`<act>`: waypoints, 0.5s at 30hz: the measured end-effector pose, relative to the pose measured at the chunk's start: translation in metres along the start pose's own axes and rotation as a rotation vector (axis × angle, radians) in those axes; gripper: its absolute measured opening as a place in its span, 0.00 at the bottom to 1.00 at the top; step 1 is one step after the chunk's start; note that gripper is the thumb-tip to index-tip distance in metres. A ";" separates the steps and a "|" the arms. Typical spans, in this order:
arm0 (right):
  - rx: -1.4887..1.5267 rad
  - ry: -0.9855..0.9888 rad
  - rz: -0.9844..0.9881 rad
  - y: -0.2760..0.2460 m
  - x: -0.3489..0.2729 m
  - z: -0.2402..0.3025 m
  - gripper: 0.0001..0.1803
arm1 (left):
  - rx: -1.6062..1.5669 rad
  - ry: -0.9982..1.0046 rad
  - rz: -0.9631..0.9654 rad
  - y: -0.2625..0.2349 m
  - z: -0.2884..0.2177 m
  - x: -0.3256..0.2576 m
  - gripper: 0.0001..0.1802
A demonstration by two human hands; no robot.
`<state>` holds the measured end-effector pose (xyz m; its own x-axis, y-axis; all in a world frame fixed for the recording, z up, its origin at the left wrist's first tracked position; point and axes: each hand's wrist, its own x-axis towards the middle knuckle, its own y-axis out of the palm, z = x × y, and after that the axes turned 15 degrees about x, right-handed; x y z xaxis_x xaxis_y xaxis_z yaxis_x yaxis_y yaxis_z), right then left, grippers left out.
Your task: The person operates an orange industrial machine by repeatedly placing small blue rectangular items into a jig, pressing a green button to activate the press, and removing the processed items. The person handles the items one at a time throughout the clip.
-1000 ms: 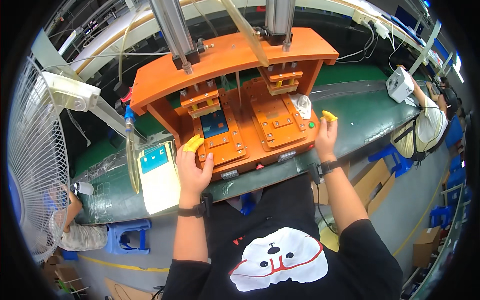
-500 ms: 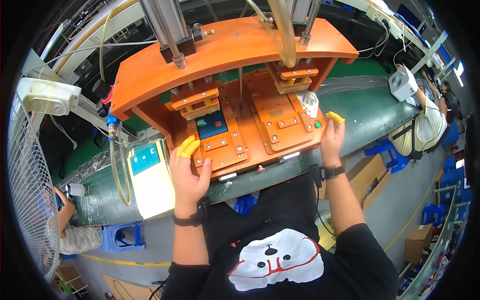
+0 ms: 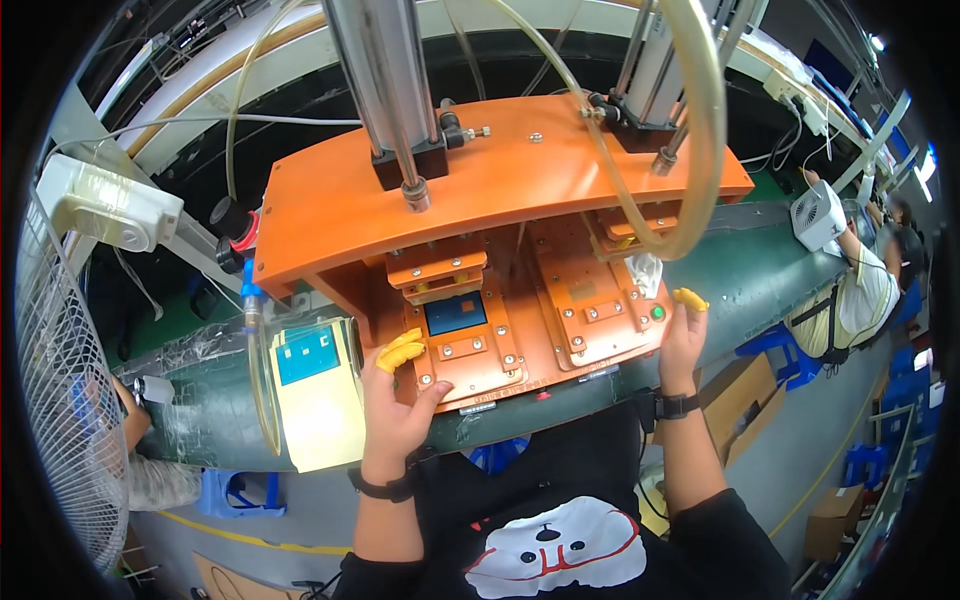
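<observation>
An orange twin press (image 3: 520, 180) stands on the bench before me. In its left station a flat blue panel (image 3: 455, 314) lies on the orange fixture plate, just in front of the raised left press head (image 3: 437, 275). My left hand (image 3: 398, 415) rests at the left front corner of the base, thumb apart from the fingers, holding nothing. Yellow finger cots cover fingers of both hands. At the right front corner, beside a green button (image 3: 657, 313), my right hand (image 3: 684, 340) lies against the side, its fingers extended. The right fixture plate (image 3: 590, 300) carries no panel.
Left of the press, another blue panel (image 3: 307, 356) lies on pale yellow sheets (image 3: 320, 420). A white cloth (image 3: 645, 274) sits behind the green button. A clear hose (image 3: 705, 130) loops over the right station. A mesh fan guard (image 3: 70, 400) stands far left; other people sit along the bench.
My view has tilted up, so press and hands appear lower. Both hands stay at the same corners of the base. The blue panel remains in the left station.
</observation>
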<state>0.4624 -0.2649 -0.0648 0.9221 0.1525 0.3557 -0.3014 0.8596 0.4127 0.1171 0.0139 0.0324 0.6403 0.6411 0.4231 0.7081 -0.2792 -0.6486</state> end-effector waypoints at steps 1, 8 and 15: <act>-0.025 0.016 0.037 -0.002 0.001 0.002 0.14 | -0.002 -0.004 0.003 0.000 0.001 -0.001 0.31; -0.283 0.154 -0.132 -0.079 0.005 0.001 0.19 | 0.065 0.036 -0.015 0.001 -0.002 0.002 0.33; -1.028 -0.133 0.198 -0.077 -0.033 -0.007 0.22 | 0.192 0.162 0.004 -0.004 -0.003 0.007 0.34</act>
<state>0.4573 -0.3332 -0.1140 0.8260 0.3336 0.4543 -0.0348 0.8347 -0.5496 0.1194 0.0176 0.0400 0.6929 0.5135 0.5061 0.6459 -0.1302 -0.7522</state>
